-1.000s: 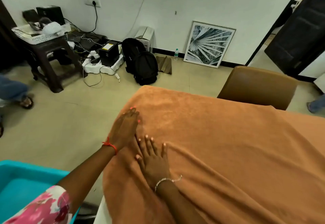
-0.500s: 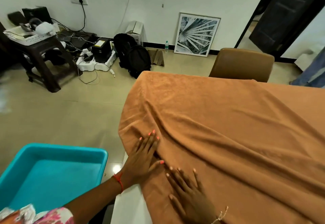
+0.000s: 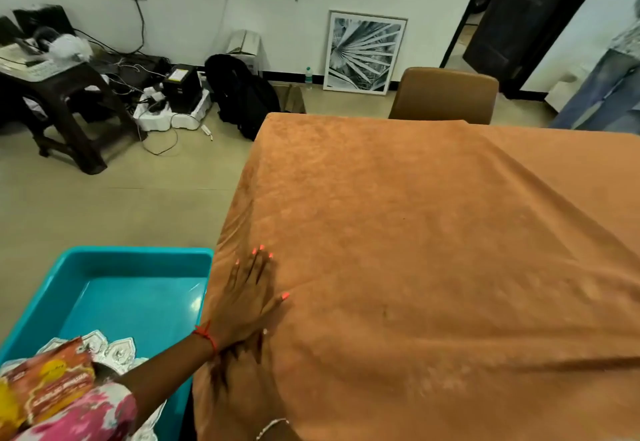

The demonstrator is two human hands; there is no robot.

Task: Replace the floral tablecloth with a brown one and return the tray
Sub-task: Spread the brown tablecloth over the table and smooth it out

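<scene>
A brown tablecloth (image 3: 433, 250) covers the table, with a few soft folds running toward the right. My left hand (image 3: 249, 297) lies flat on it near the left edge, fingers spread, holding nothing. My right hand (image 3: 251, 385) rests flat on the cloth just below the left wrist, partly crossed by it and cut off by the bottom of the frame. A teal tray (image 3: 138, 260) sits low to the left of the table. It holds an orange-red packet (image 3: 52, 381) and a silver scalloped plate (image 3: 110, 350). No floral cloth is in view.
A brown chair (image 3: 445, 94) stands at the table's far side. A dark stool (image 3: 59, 101), cables and boxes (image 3: 173, 105), a black backpack (image 3: 242, 94) and a framed print (image 3: 363, 53) line the far wall. A person's legs (image 3: 606, 91) show by the doorway at right.
Both hands have slid along the cloth's left edge toward me. The big folds near them have flattened. More of the teal tray and its contents has come into view.
</scene>
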